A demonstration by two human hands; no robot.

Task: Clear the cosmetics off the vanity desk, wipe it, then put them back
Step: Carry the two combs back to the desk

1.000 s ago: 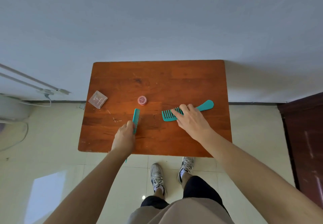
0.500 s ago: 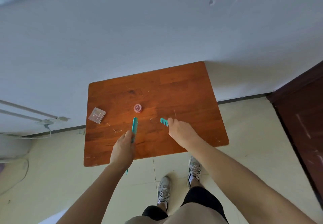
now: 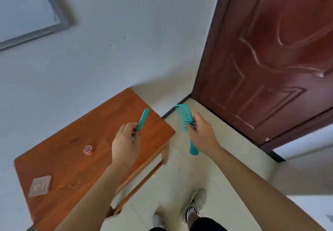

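My left hand (image 3: 126, 142) grips a narrow teal comb (image 3: 142, 120) above the right part of the wooden vanity desk (image 3: 72, 169). My right hand (image 3: 201, 133) holds a wide-toothed teal comb (image 3: 183, 117) in the air over the floor, to the right of the desk; its handle sticks out below my hand. A small round pink jar (image 3: 88, 150) sits on the desk's middle. A clear square case (image 3: 40, 185) lies near the desk's left front corner.
A dark red wooden door (image 3: 270, 50) stands to the right. A white wall runs behind the desk, with a framed panel (image 3: 27, 14) at the upper left. The pale tiled floor (image 3: 225, 158) lies between desk and door. My shoes (image 3: 194, 205) are below.
Both hands have lifted their combs off the desk. The right hand has carried the wide comb past the desk's right edge. My view has swung right toward the door.
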